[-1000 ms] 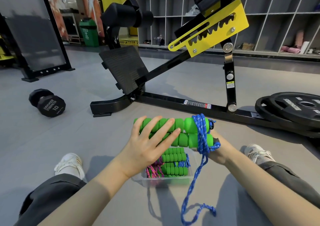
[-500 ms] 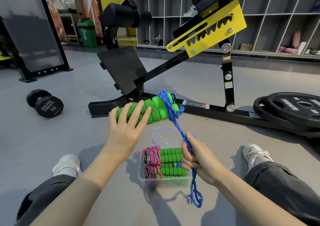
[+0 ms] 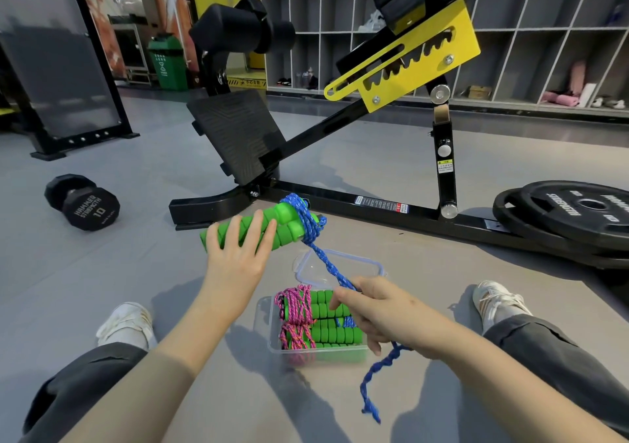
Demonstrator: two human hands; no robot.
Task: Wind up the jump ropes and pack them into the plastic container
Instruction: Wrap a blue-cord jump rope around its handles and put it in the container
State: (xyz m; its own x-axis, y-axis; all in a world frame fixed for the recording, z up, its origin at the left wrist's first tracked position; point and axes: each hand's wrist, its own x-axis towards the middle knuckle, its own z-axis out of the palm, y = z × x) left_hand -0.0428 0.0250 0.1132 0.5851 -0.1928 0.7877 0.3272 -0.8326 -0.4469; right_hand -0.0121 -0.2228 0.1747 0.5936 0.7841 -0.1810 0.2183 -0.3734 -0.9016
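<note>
Left hand (image 3: 235, 259) forward, right hand (image 3: 371, 310) lower, pinching.

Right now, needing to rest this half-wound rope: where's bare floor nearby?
Bare floor lies left, between the left shoe and the dumbbell, and right, between the container and the right shoe. Crowded: the container holds wound ropes, its lid lies behind, bench frame and weight plates beyond.

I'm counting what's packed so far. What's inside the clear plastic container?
Green foam handles wound with pink rope, plus a glimpse of blue rope, lie inside the plastic container. The right hand covers its right end, so anything there, and the full count, is hidden.
</note>
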